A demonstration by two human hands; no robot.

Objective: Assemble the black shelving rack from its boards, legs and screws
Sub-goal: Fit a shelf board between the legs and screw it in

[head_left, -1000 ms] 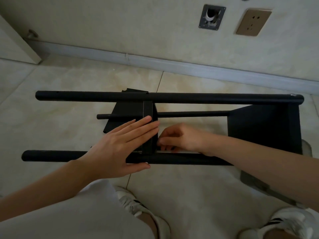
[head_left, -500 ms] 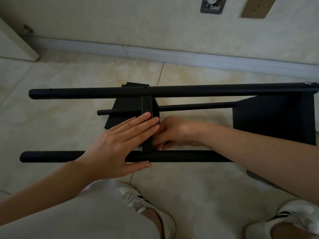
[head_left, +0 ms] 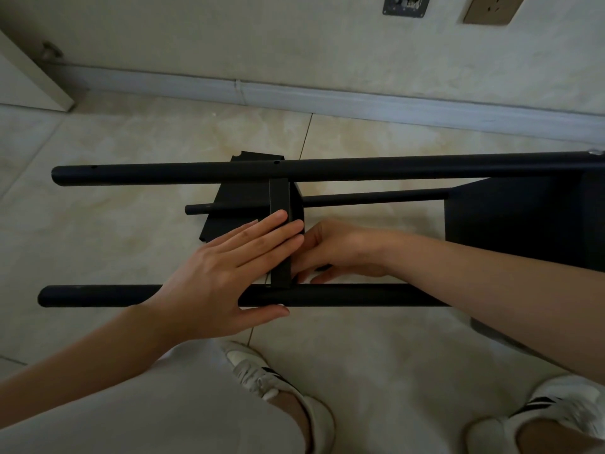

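pressing flat with straight fingers, the left hand (head_left: 226, 273) steadies the narrow black middle board (head_left: 280, 234) between two black round legs (head_left: 203, 173), probably for screwing; the right hand (head_left: 330, 253) reaches behind it, its grip cannot be told.

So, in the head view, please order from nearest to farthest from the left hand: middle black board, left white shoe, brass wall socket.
1. Middle black board, under the left hand fingertips.
2. Left white shoe, below.
3. Brass wall socket, top right.

Bare forearms, light grey trousers (head_left: 147, 411), white sneakers (head_left: 262, 375) with black stripes
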